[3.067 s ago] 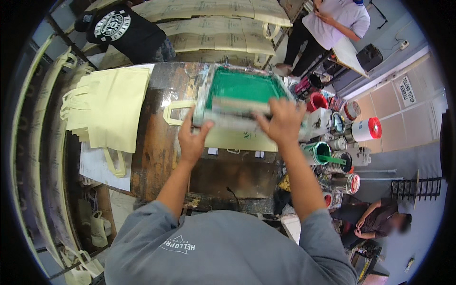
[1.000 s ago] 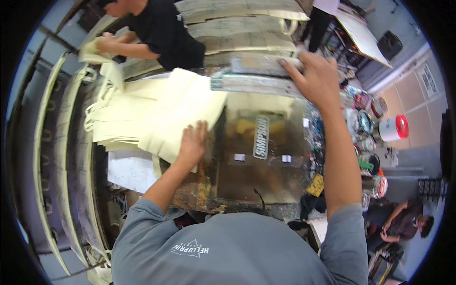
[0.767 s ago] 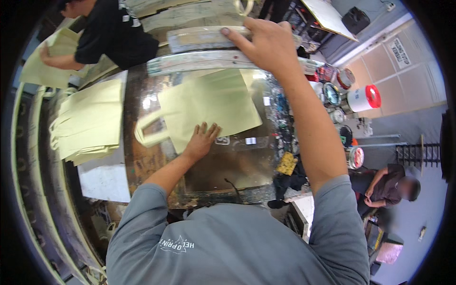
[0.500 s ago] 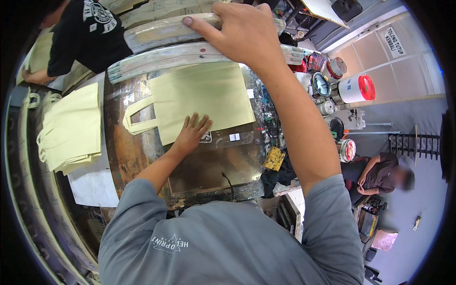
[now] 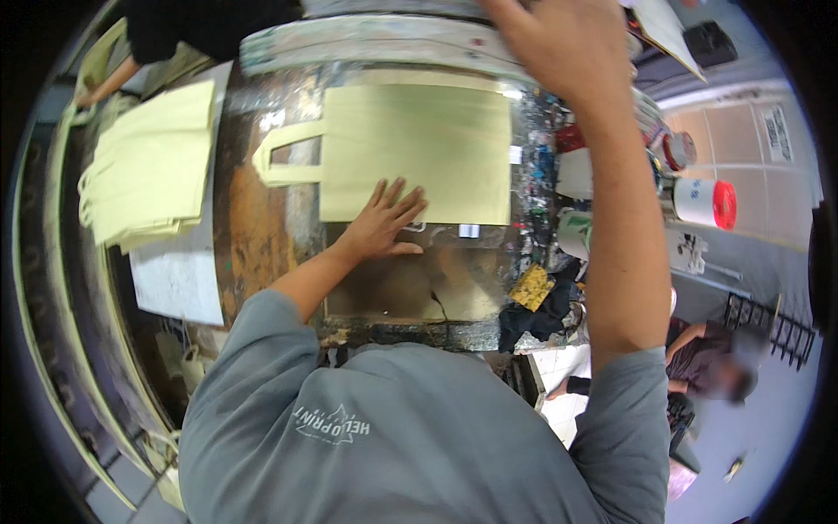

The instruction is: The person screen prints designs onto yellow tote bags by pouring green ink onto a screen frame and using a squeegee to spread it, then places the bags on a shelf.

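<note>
Here, left hand (image 5: 384, 220) lies flat on the bag (image 5: 441, 148), right hand's (image 5: 578, 44) grip (cropped) unclear

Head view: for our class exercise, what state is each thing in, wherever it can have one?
Cream tote bag, lying flat, visible face plain
Left hand, palm down, fingers spread
Right hand, partly out of view, grip unclear
Pale frame rail, apart from the bag
Stack of tote bags, edges uneven
White bucket, red lid on
Black cloth, crumpled
Yellow sponge, blotched
</note>
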### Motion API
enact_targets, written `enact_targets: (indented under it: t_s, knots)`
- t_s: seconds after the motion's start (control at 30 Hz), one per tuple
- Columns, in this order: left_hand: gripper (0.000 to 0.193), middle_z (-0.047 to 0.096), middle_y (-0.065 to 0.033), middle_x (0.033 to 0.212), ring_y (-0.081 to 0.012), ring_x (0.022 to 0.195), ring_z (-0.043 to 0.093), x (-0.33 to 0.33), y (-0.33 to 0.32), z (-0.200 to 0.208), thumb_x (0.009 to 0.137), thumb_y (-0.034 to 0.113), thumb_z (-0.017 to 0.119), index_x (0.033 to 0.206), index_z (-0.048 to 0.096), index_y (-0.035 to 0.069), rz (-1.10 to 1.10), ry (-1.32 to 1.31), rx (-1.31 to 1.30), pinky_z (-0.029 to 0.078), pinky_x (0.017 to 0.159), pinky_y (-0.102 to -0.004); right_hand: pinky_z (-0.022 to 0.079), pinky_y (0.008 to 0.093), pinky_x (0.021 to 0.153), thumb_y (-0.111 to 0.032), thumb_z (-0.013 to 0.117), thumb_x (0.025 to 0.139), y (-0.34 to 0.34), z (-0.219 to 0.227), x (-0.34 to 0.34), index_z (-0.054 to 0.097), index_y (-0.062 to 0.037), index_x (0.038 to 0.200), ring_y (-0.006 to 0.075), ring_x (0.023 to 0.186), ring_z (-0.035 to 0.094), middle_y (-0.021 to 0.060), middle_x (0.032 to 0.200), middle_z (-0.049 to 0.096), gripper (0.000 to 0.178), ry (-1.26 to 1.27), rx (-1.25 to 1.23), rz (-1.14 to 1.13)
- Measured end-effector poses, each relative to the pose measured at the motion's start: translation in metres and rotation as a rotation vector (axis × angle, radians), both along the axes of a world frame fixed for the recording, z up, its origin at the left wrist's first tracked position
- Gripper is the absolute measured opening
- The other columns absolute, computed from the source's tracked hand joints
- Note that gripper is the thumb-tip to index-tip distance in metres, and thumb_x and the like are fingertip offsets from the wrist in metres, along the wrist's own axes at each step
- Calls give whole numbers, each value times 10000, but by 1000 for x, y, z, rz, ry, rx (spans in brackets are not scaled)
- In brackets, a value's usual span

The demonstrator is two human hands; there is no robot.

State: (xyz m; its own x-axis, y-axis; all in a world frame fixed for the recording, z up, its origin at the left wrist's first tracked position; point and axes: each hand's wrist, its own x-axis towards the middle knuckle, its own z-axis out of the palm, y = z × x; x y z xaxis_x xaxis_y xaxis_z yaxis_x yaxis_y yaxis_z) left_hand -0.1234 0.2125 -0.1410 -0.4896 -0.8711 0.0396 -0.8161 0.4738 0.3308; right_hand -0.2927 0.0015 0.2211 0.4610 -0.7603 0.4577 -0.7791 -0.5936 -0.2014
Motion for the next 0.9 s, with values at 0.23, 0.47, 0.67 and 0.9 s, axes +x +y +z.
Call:
enact_targets:
  t_s: [0.23,0.47,0.67,0.9]
  knots:
    - [1222,232,-227,1753,-474,1627,140,-71,21,-6,828,928,515,1664,344,54,201,80,-15,34,1260,-747,461,504,854,-695,599,960,13,-14,2,716,-10,763,368,715,676,190,719,706,722,-134,77,-43]
    - [1230,249,-266,1732,-470,1619,180,-74,19,20,818,907,563,1674,326,57,331,76,-85,66,1266,-729,549,501,799,-695,635,962,12,-33,-12,790,-84,1023,419,812,736,209,810,740,633,-16,-95,1]
    - [1202,443,-248,1630,-368,1499,460,21,23,212,916,877,500,1685,178,11,551,1914,255,373,1252,-496,477,533,825,-608,734,905,42,-76,-41,684,-76,1094,395,975,703,162,1013,738,567,234,9,142]
    - [1134,599,-204,1441,-305,1312,607,38,89,94,951,921,326,1561,412,-31,984,1835,749,463,1153,-461,483,555,832,-360,917,753,95,-188,-57,605,-114,1168,366,1090,679,120,1069,698,574,273,370,132]
